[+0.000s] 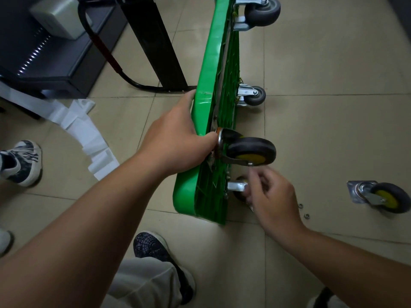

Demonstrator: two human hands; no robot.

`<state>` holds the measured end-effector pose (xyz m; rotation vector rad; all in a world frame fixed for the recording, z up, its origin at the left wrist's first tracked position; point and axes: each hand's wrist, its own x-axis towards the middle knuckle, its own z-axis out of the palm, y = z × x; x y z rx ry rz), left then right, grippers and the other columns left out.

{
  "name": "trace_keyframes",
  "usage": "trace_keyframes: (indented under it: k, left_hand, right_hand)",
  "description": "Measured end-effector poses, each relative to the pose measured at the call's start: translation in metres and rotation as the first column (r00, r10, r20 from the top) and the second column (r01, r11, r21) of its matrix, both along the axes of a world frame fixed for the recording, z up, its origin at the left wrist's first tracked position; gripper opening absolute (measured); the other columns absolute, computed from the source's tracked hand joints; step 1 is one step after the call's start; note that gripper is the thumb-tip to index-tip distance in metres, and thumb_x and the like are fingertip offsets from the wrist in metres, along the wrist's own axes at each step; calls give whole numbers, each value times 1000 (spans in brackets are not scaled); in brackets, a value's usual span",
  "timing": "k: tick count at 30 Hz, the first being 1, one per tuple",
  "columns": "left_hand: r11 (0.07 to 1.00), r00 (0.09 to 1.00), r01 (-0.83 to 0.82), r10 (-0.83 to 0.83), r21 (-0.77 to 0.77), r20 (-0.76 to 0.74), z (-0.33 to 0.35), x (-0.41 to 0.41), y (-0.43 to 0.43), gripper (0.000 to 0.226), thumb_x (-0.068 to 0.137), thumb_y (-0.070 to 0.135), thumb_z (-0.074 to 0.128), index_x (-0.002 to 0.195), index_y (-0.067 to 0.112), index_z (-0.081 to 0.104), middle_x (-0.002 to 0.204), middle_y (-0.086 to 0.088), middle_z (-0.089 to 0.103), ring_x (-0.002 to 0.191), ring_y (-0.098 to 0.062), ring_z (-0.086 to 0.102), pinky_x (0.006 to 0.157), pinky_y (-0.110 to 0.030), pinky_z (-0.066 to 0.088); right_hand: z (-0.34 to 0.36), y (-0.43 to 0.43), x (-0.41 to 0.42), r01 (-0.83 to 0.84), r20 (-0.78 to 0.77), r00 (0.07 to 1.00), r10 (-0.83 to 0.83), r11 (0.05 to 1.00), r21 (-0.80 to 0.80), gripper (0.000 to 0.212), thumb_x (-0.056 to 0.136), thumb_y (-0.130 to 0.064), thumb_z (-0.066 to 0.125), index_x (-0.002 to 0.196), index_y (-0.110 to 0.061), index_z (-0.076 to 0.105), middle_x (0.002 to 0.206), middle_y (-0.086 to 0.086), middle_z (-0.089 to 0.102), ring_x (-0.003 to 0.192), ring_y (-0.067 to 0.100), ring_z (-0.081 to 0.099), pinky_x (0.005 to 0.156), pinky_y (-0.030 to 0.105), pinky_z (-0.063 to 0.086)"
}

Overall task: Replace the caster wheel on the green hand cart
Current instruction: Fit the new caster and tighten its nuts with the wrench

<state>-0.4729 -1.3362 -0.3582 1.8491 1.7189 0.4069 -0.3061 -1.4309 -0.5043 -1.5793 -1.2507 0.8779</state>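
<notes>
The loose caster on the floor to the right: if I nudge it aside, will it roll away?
The loose caster lies on its side, its mounting plate touching the tile, so it would probably slide or pivot, not roll. Its metal bracket suggests some heft. The small washers beside it could scatter.

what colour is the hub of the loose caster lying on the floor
Yellow, inside a dark tyre: the loose caster on the tiled floor, clearest in the head view.

glossy green plastic cart (205, 81), shiny metal caster plate (361, 192)
</notes>
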Motion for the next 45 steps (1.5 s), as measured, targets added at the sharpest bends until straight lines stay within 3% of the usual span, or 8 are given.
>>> trace_keyframes:
  k: [3, 7, 17, 22, 30, 33, 38, 45]
  left_hand:
    - [1000, 1000, 7, -7, 3, -30, 1, 1, 0, 80, 84, 44, 74, 151, 45, 30, 98, 12, 71, 79, -14, 71, 77, -44, 61]
    - [1000, 999, 1, -1, 11, -36, 1, 4, 2, 79, 84, 43, 73, 150, 44, 32, 93, 14, 69, 77, -12, 69, 76, -42, 60]
    - [999, 997, -33, 33, -7, 67, -6, 11, 12, 82, 68, 47, 64, 147, 40, 41, 101, 9, 72, 86, -21, 73, 80, -47, 61]
    - [999, 999, -30, 29, 30, 43, -8, 11, 14, 82, 69, 48, 63, 148, 39, 41, 100, 13, 70, 82, -11, 71, 75, -43, 62]
    - [999, 999, -33, 32, 35, 18, -8, 10, 14, 80, 70, 49, 62, 146, 39, 42, 100, 13, 70, 81, -10, 71, 74, -42, 62]
    - [999, 999, -37, 37, 33, 12, -8, 11, 14, 81, 69, 49, 63, 147, 38, 42, 102, 12, 70, 82, -12, 71, 75, -42, 62]
    - [1000, 999, -23, 23, -18, 38, -7, 13, 15, 86, 70, 47, 66, 149, 37, 37, 111, 5, 71, 94, -25, 72, 85, -47, 59]
    - [998, 997, -35, 39, 57, -72, -6, 18, 13, 75, 81, 45, 74, 146, 37, 40, 119, 2, 68, 103, -28, 67, 91, -44, 55]
  right_hand:
    - [-70, -7, 30, 80, 352, 935, 33, 950, -303, 22, 99, -34, 57, 77, -29, 59, 69, -6, 65, 62, 13, 60, 56, 31, 51]
    - [-143, 1, 42, 54, 354, 906, 233, 766, -641, 38, 90, -35, 70, 119, -11, 63, 109, 10, 69, 98, 26, 64, 79, 33, 52]
    - [-227, -30, 57, -33, 513, 659, 550, 702, -711, 59, 90, -43, 66, 139, -17, 44, 126, 4, 51, 118, 23, 50, 90, 34, 46]
    - [-239, -27, 49, -2, 554, 633, 541, 717, -697, 44, 88, -33, 70, 121, -15, 47, 116, 6, 55, 108, 25, 52, 83, 36, 47]
    - [-241, -15, 49, -43, 334, 805, 490, 609, -792, 13, 83, -16, 72, 88, -7, 66, 88, 12, 66, 85, 27, 65, 69, 27, 48]
    - [-233, -16, 52, -218, -19, 934, 356, 528, -821, 27, 83, -2, 76, 64, -8, 58, 60, 7, 57, 54, 16, 60, 59, 26, 48]
    - [-174, -13, 70, -443, -470, 881, 55, 445, -778, 18, 83, 2, 77, 94, 9, 64, 85, 24, 69, 73, 30, 70, 71, 36, 61]
    - [-40, -11, 117, -531, -447, 847, 287, 421, -735, 14, 86, 3, 73, 97, 6, 65, 81, 19, 72, 70, 25, 72, 61, 25, 57]
